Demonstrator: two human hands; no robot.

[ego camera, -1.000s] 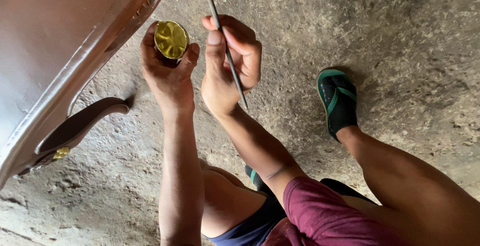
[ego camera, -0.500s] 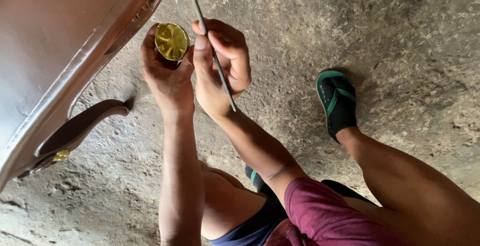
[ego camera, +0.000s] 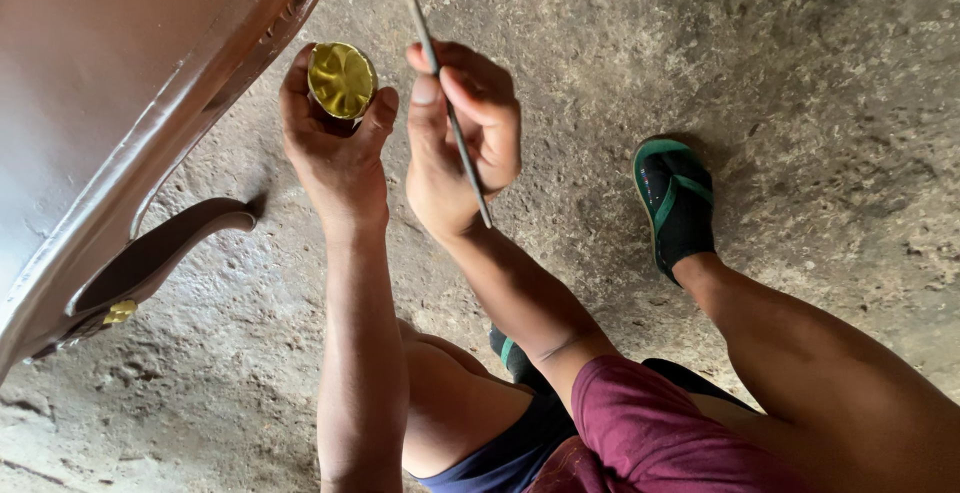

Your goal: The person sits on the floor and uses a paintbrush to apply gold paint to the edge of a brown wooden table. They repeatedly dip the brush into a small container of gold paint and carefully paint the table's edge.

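My left hand (ego camera: 335,148) grips a small round tin (ego camera: 341,80) holding glossy gold paint, held up close to the edge of a brown carved wooden furniture piece (ego camera: 120,103). My right hand (ego camera: 460,138) pinches a long thin paintbrush (ego camera: 440,83) like a pen; its handle end points down toward my wrist and its upper end runs out of the top of the view beside the furniture's carved edge. The two hands are side by side, nearly touching.
A curved furniture leg (ego camera: 160,253) with a gold-painted detail (ego camera: 120,311) rests on the rough concrete floor (ego camera: 780,63). My foot in a green-and-black flip-flop (ego camera: 675,203) is planted at right; my knee and maroon shorts (ego camera: 660,433) fill the lower right.
My right hand with the brush has shifted left and upward, closer to the tin and the furniture edge. The left hand and tin have stayed put.
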